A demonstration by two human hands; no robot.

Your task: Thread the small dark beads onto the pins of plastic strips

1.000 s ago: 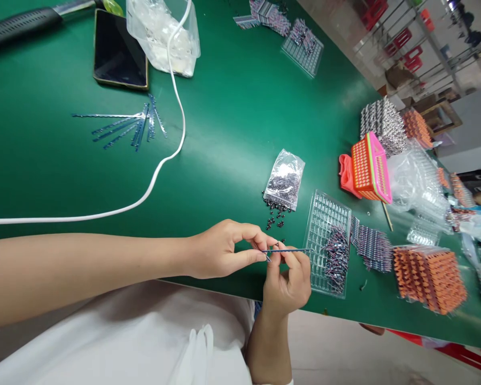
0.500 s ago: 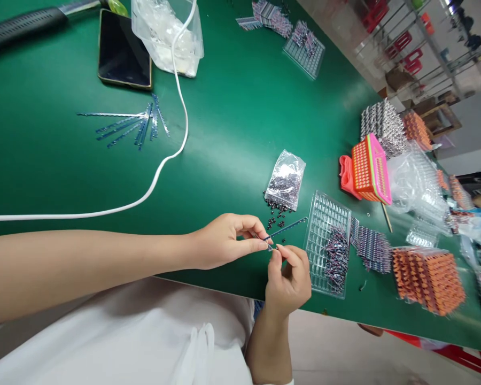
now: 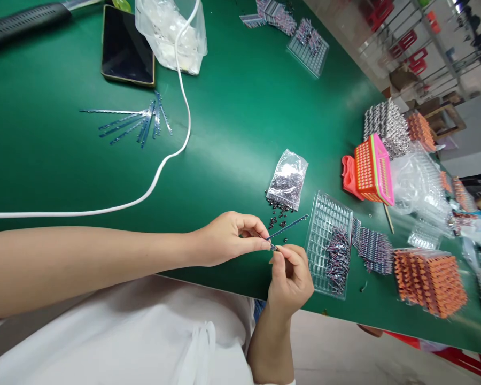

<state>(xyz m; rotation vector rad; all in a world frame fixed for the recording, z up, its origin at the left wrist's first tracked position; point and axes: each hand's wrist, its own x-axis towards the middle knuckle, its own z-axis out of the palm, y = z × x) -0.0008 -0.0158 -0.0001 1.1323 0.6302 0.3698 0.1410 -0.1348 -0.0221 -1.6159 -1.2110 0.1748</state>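
Observation:
My left hand (image 3: 237, 238) pinches a thin dark blue strip (image 3: 291, 226) between thumb and fingers, its free end slanting up to the right. Close against those fingertips, my right hand (image 3: 291, 277) is closed in a pinch at the near end of the strip. Whatever lies between its thumb and forefinger is too small to name. Just beyond the hands, small dark beads (image 3: 279, 205) spill from a clear plastic bag (image 3: 288, 179). Right of my hands lies a clear compartment tray (image 3: 320, 224) holding a heap of thin dark pieces (image 3: 338, 256).
More blue strips (image 3: 144, 125) are fanned out at left, beside a white cable (image 3: 160, 171). A phone (image 3: 128, 45), a plastic tub (image 3: 196, 45) and a black-handled tool (image 3: 24, 24) lie behind. Orange stacked pieces (image 3: 428, 280) and an orange basket (image 3: 364, 170) stand at right.
The view has shifted slightly. Both hands stay together, and my right fingertips have moved a little against the strip's near end.

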